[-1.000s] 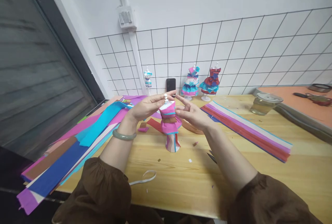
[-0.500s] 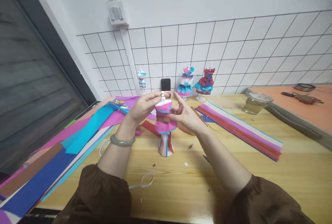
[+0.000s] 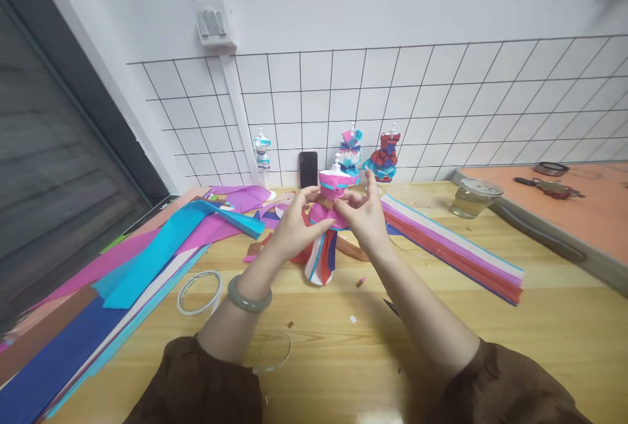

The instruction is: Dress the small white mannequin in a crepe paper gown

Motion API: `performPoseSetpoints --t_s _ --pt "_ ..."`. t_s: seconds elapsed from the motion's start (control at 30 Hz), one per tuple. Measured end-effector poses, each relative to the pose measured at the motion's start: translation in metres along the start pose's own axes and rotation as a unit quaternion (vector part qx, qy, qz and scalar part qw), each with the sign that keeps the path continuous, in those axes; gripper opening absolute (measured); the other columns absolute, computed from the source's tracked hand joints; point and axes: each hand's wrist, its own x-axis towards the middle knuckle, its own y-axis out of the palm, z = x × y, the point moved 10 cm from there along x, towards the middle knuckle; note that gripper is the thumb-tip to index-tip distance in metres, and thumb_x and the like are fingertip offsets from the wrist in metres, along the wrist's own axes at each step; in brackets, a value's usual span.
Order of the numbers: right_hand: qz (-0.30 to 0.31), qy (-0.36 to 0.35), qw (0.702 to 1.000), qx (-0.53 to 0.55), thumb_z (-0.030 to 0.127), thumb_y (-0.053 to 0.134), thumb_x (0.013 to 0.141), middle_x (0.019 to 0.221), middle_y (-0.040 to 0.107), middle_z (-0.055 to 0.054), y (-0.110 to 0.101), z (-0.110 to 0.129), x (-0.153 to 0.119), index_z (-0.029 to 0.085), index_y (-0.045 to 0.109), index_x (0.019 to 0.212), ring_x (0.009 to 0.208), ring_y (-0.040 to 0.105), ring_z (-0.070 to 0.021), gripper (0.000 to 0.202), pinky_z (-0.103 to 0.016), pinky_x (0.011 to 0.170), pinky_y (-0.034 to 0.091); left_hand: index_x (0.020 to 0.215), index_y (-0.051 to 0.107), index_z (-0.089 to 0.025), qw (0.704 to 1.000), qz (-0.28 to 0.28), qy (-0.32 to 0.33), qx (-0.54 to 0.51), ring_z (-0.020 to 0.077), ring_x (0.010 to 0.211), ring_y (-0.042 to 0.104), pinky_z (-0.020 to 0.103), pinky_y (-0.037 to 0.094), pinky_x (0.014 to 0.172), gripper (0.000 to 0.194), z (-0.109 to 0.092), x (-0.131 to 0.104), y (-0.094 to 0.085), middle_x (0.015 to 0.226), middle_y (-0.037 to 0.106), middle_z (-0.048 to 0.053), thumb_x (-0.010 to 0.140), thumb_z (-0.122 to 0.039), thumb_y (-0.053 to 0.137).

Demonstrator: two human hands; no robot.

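A miniature dress form (image 3: 335,180) stands in front of me in a pink paper dress, with a brown band at the waist and a striped lower skirt (image 3: 321,257). My left hand (image 3: 297,224) grips its left side at the waist, thumb pressed on the pink skirt. From the right, my right hand (image 3: 366,218) pinches the waist between thumb and bent fingers, its index finger pointing up. Both hands are closed on the dress, and their fingers hide most of the brown band. The form leans slightly; its base is on the table.
Crepe paper strips (image 3: 147,260) cover the left side; a striped paper strip (image 3: 456,250) lies to the right. A tape roll (image 3: 200,293), paper scraps (image 3: 352,319) and a dark pointed tip (image 3: 391,307) lie nearer. Behind are a phone (image 3: 309,169), dressed forms (image 3: 386,156) and a cup (image 3: 475,198).
My left hand has come down from the form's neck to its waist. The form has turned and leans, showing more of the striped skirt. The tape roll has come out from behind my left arm.
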Motion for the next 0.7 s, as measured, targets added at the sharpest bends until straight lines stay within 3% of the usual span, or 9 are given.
performPoseSetpoints --t_s 0.2,0.37,0.7 --pt "-0.002 -0.026 0.999 -0.033 0.025 0.071 0.068 0.082 0.068 -0.001 0.005 -0.001 -0.003 0.023 -0.010 0.149 0.075 0.065 -0.0178 0.114 -0.034 0.072 0.053 0.114 0.043 -0.019 0.992 -0.031 -0.023 -0.122 0.0211 0.114 0.055 0.036 0.042 0.098 0.041 0.007 -0.002 0.008 0.120 0.058 0.012 0.079 -0.021 0.064" --pt "-0.001 -0.020 1.000 -0.024 0.025 0.074 0.066 0.081 0.067 0.000 0.008 -0.005 -0.006 0.023 -0.006 0.149 0.074 0.065 -0.0176 0.115 -0.034 0.072 0.053 0.104 0.045 -0.019 0.990 -0.061 -0.012 -0.125 0.0170 0.099 0.059 0.031 0.044 0.090 0.034 0.006 -0.003 0.005 0.102 0.061 0.007 0.075 -0.013 0.063" --pt "0.014 -0.021 1.000 -0.018 0.028 0.074 0.068 0.090 0.070 -0.004 0.012 -0.010 -0.008 0.022 -0.002 0.150 0.083 0.066 -0.0182 0.112 -0.039 0.084 0.051 0.091 0.050 -0.019 0.974 -0.119 -0.064 -0.183 0.0147 0.090 0.062 0.028 0.047 0.083 0.011 0.034 -0.003 -0.005 0.091 0.062 0.003 0.082 -0.021 0.057"
